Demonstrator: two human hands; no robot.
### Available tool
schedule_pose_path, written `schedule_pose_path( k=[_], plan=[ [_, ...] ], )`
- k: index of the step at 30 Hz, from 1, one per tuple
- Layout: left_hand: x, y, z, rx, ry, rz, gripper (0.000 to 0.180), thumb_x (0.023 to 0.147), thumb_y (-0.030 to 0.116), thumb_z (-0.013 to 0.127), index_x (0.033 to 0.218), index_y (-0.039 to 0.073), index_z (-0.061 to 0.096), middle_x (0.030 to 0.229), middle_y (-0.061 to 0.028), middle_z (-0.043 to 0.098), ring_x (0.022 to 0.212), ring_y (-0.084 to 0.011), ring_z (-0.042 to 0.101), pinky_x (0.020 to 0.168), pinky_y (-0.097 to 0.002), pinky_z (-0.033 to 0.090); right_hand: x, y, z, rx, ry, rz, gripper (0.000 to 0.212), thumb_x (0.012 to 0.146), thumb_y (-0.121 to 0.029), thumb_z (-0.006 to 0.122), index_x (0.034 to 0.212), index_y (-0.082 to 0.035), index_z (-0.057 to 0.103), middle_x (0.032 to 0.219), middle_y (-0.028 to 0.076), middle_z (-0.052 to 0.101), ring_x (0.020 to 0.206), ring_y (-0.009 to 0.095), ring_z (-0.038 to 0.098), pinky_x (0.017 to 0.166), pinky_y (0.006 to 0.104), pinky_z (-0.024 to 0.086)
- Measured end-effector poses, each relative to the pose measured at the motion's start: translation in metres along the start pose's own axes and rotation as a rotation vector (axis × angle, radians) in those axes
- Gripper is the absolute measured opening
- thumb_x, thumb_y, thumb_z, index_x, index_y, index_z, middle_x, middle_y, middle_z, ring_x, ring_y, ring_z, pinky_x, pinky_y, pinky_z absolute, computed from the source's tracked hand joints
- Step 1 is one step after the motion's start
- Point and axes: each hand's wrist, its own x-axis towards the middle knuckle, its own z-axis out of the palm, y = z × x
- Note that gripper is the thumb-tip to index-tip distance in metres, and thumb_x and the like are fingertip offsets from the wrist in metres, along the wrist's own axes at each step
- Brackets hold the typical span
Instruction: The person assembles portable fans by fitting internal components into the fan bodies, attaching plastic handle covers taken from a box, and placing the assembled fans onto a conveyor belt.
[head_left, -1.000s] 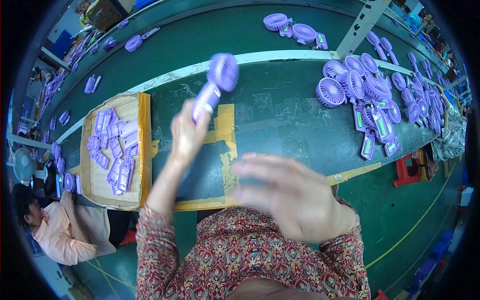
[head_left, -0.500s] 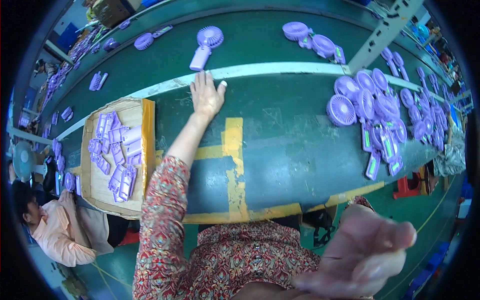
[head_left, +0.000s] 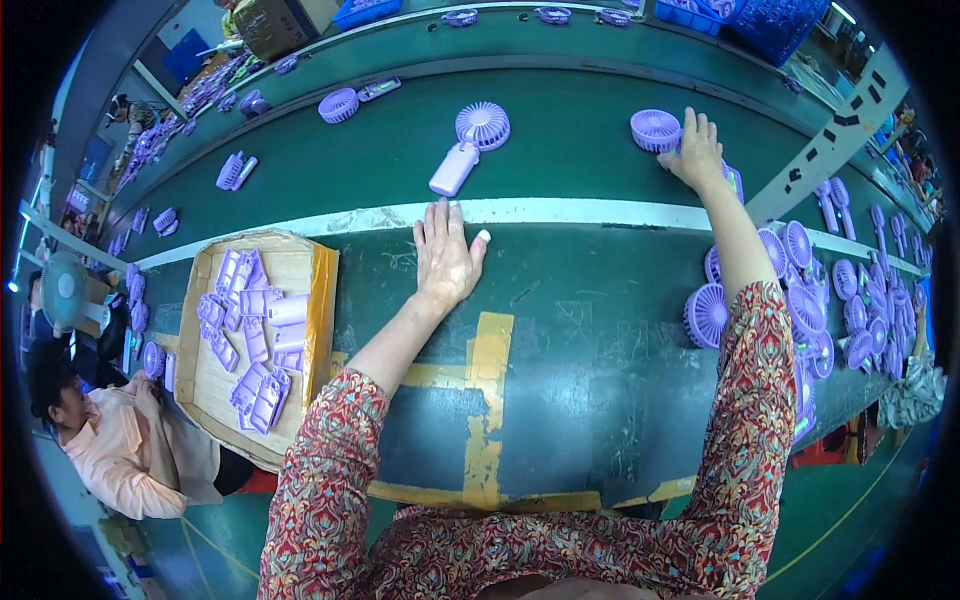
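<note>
Fingers of our right hand point(head_left: 694, 150) rest spread on a far-right purple fan head point(head_left: 655, 129); left hand point(head_left: 446, 262) lies flat, empty, handheld fan point(head_left: 468, 145) just beyond it, handle pointing near-left.

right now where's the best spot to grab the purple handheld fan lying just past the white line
Take the handheld fan by its straight pale handle, the end nearest the left hand. It lies flat on the green belt, handle angled toward the person, round grille head at the far end. Coming from the near side lets the grip wrap the narrow handle, not the wide head.
</note>
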Motion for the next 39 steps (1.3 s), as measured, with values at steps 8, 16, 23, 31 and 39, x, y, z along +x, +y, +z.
schedule_pose_path(
  k=[8,16,23,31,39],
  plan=[
    [-0.001,0.001,-0.003,0.033,-0.021,-0.001,0.066,0.087,0.034,0.052,0.132,-0.009,0.031,0.139,-0.0257,0.028,0.133,-0.0391,0.021,0.109,-0.0525,0.015,0.020,0.008,0.056,0.038,-0.012,0.042,0.077,0.074,-0.043,0.068,0.133,-0.006,0.036,0.124,0.020,0.049,0.117,0.038,0.045,0.101,0.0549,0.029],
    [-0.002,-0.003,0.001,0.071,0.047,0.014,0.063,0.085,0.033,0.055,0.130,-0.007,0.037,0.137,-0.0249,0.033,0.131,-0.0385,0.026,0.107,-0.0526,0.019,-0.008,-0.026,0.056,0.036,0.030,0.006,0.029,0.078,-0.021,0.056,0.099,0.000,0.055,0.089,0.020,0.065,0.084,0.034,0.065,0.074,0.0434,0.052],
    [0.001,0.001,0.006,0.021,0.068,0.038,0.060,0.085,0.034,0.055,0.128,-0.006,0.039,0.137,-0.0246,0.035,0.131,-0.0379,0.026,0.108,-0.0516,0.019,-0.083,-0.049,0.010,0.719,-0.131,0.071,0.047,0.070,-0.031,0.066,0.105,0.001,0.060,0.093,0.019,0.066,0.089,0.030,0.064,0.082,0.0376,0.050],
    [-0.012,-0.005,0.002,-0.499,-0.047,0.046,0.048,0.095,0.035,0.036,0.129,0.002,0.045,0.133,-0.0175,0.044,0.130,-0.0311,0.033,0.110,-0.0446,0.016,-0.235,-0.117,-0.008,0.840,-0.003,-0.080,0.020,0.076,-0.006,0.056,0.095,-0.001,0.061,0.085,0.021,0.064,0.079,0.036,0.063,0.072,0.0422,0.052],
    [-0.093,0.011,-0.059,-0.855,-0.489,0.058,0.064,0.069,0.028,0.072,0.124,0.003,0.050,0.120,-0.0188,0.052,0.111,-0.0289,0.051,0.097,-0.0373,0.039,-0.292,-0.119,-0.040,0.742,-0.039,-0.276,0.028,0.078,-0.002,0.052,0.105,0.002,0.054,0.103,0.021,0.058,0.099,0.037,0.055,0.084,0.0436,0.046]
  ],
)
